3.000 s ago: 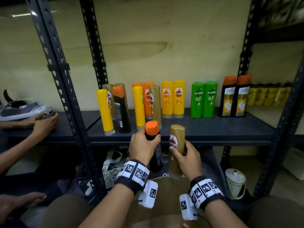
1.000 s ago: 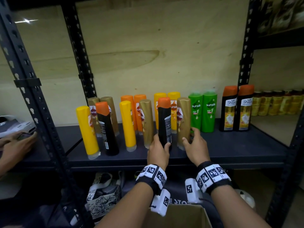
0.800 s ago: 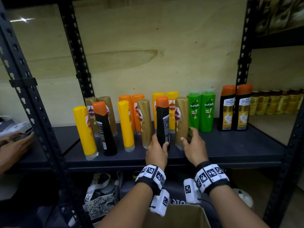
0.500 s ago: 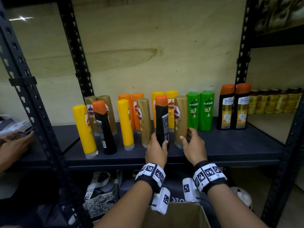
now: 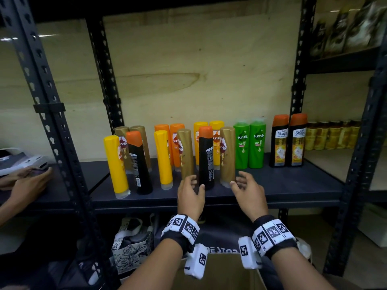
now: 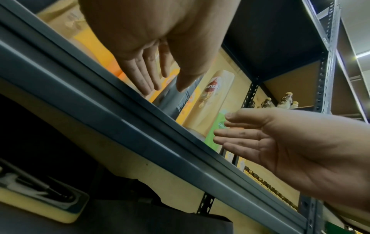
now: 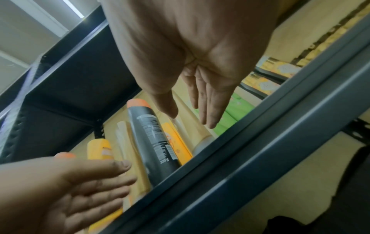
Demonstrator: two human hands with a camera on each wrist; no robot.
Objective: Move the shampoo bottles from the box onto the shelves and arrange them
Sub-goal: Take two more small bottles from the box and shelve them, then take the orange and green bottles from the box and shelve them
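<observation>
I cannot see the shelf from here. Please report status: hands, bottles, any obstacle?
Left hand open, right hand open, both empty. Black orange-capped bottle and gold bottle upright on dark metal shelf. No obstacle in front.

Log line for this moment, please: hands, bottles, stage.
stage: release | left hand: open, beside black bottle | right hand: open, beside gold bottle | both bottles upright on shelf | next: likely back to box

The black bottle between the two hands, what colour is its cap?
Orange cap on the black bottle, clearest in the head view.
</observation>
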